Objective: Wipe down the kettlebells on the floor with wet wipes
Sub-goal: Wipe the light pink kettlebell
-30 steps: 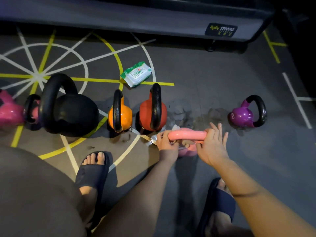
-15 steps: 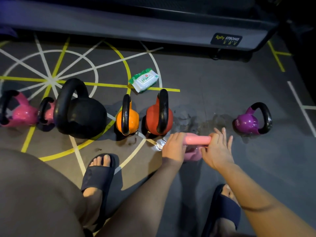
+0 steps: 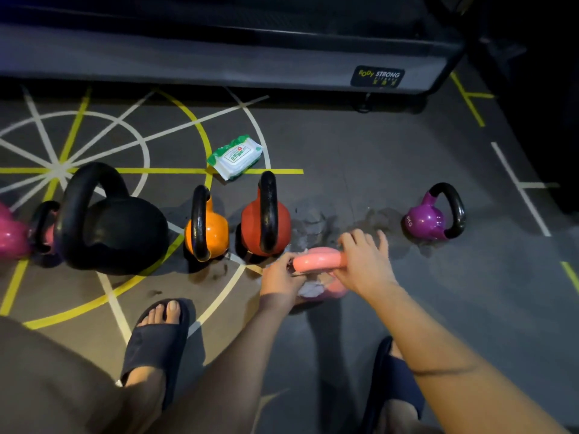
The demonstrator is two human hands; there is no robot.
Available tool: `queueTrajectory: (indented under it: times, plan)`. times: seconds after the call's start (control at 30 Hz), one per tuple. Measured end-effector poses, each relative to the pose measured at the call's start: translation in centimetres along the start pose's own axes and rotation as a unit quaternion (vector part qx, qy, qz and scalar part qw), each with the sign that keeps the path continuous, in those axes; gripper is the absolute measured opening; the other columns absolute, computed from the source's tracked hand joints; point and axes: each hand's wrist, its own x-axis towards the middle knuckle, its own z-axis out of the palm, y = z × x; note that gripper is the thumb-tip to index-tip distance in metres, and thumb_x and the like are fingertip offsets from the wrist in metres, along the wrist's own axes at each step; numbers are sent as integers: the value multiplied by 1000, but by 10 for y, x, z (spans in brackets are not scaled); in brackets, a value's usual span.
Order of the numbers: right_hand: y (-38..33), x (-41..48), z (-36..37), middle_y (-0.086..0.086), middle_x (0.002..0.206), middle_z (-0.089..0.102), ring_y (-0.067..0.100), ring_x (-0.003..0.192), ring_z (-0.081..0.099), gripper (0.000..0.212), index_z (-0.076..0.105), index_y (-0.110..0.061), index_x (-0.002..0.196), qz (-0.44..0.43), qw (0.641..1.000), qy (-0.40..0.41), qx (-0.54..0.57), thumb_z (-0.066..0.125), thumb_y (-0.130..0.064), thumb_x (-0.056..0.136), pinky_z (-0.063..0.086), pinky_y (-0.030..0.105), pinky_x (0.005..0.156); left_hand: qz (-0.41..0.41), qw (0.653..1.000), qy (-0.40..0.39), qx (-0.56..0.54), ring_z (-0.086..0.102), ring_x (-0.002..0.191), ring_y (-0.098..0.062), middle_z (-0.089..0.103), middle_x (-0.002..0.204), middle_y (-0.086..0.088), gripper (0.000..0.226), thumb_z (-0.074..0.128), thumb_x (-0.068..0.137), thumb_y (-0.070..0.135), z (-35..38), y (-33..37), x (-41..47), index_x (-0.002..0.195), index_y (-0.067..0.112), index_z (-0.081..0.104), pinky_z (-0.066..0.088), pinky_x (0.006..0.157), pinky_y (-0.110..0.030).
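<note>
The step in hand is judged to be the wiping of the handle of the pink kettlebell (image 3: 319, 260), which stands on the floor (image 3: 360, 170) directly ahead of the person, at 5 o'clock from the red kettlebell (image 3: 250, 223) and between the two sandalled feet. A wet wipe (image 3: 308, 288) is pinched by the left hand (image 3: 280, 277) against the 9 o'clock end of the handle, with part of it hanging under the handle. The 3 o'clock end is covered by the right hand (image 3: 365, 264), its fingers (image 3: 351, 241) spread forward. Whether the thumb is closed beneath cannot be told. The kettlebell body is largely hidden under the hands. For the next move, the wipe should be drawn along the handle toward 3 o'clock while the bell is steadied. The body should then be wiped. The purple kettlebell (image 3: 434, 214) is found at 2 o'clock, and the wipe pack (image 3: 235, 156) at 11 o'clock, should a fresh sheet be required.
</note>
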Motion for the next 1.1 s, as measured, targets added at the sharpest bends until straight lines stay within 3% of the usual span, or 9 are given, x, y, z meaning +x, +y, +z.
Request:
queueTrajectory:
  times: [0.07, 0.13, 0.23, 0.33, 0.43, 0.5, 0.63, 0.87, 1.1]
  plan:
    - [-7, 11, -11, 2, 110, 59, 29, 108, 60, 45, 59, -25, 112, -74, 996, -44, -3, 69, -47, 74, 38, 43, 98, -40, 999, 30, 12, 62, 72, -3, 68, 77, 10, 24, 87, 75, 18, -2, 4, -9, 89, 21, 68, 42, 65, -7]
    - [-17, 20, -22, 1, 114, 66, 29, 107, 64, 40, 62, -27, 113, -83, 988, -132, 16, 62, -48, 79, 47, 38, 88, -82, 995, 43, 26, 69, 77, -12, 74, 78, 3, 22, 87, 76, 27, 0, 4, -14, 85, 13, 72, 50, 72, -20]
    - [-21, 30, -30, 6, 109, 70, 32, 101, 67, 42, 69, -23, 111, -49, 982, -182, -2, 62, -46, 76, 52, 36, 82, -47, 995, 29, 82, 71, 86, -24, 76, 83, -8, 10, 79, 79, 15, 0, 10, -7, 87, 10, 77, 45, 67, -26]
    - [-18, 35, -27, 8, 106, 71, 31, 99, 68, 41, 68, -18, 105, 73, 974, -194, 95, 66, -48, 78, 53, 34, 80, -10, 994, 78, 81, 68, 85, -20, 75, 86, -2, 7, 74, 85, 16, -8, 24, 12, 91, 15, 78, 42, 68, -22]
    - [-12, 41, -31, 6, 70, 74, 23, 65, 72, 38, 67, -11, 86, 242, 914, -187, 267, 62, -48, 80, 58, 31, 66, 19, 993, 106, 57, 64, 78, -13, 72, 82, 6, 4, 71, 92, 21, -19, 36, 27, 88, 21, 74, 43, 64, -11]
    - [-6, 50, -41, 3, 52, 68, 18, 51, 69, 28, 68, -10, 80, 297, 880, -165, 331, 60, -37, 80, 55, 27, 57, 30, 992, 83, 91, 65, 77, -12, 72, 82, 7, 6, 69, 93, 23, -20, 37, 31, 89, 22, 74, 47, 66, -19]
    - [-4, 77, -63, 3, 52, 69, 20, 48, 69, 19, 69, -8, 81, 318, 853, -127, 395, 59, -24, 75, 57, 29, 54, 38, 989, 99, 103, 67, 78, -18, 72, 80, 4, 5, 68, 92, 27, -18, 40, 25, 90, 24, 72, 55, 70, -35]
    - [-15, 115, -45, 3, 63, 58, 30, 79, 69, 24, 61, -9, 87, 341, 847, -96, 398, 65, -32, 81, 55, 35, 73, 112, 968, 162, 154, 67, 79, -28, 71, 83, -2, 12, 67, 92, 35, -41, 74, 41, 95, 24, 65, 55, 68, -42]
    - [-9, 136, -32, 13, 99, 74, 32, 97, 70, 37, 71, -10, 99, 391, 835, -60, 383, 67, -39, 77, 55, 36, 81, 141, 967, 132, 166, 66, 77, -23, 69, 80, 4, 12, 63, 92, 40, -47, 67, 45, 93, 28, 62, 55, 66, -44]
